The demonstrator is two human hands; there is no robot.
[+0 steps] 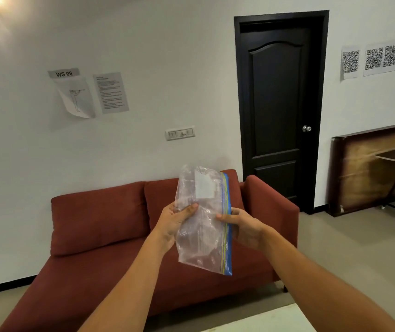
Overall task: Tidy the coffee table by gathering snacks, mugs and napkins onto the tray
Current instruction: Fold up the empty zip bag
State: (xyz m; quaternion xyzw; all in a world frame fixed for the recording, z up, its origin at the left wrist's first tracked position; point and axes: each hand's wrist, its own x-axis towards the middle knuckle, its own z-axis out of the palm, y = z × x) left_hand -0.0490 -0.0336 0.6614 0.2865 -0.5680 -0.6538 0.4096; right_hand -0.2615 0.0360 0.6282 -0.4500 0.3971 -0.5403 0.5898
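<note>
A clear plastic zip bag (203,226) with a blue and yellow seal strip and a white label patch is held up in front of me at chest height. My left hand (173,224) grips its left edge, thumb pressed on the front. My right hand (242,227) pinches the seal strip on the right side. The bag looks empty and crumpled. Only a pale corner of the coffee table (270,319) shows at the bottom edge. No tray, mugs, snacks or napkins are in view.
A dark red sofa (100,224) stands against the white wall straight ahead. A black door (278,111) is at the right, and a folded wooden table (369,173) leans on the far right wall.
</note>
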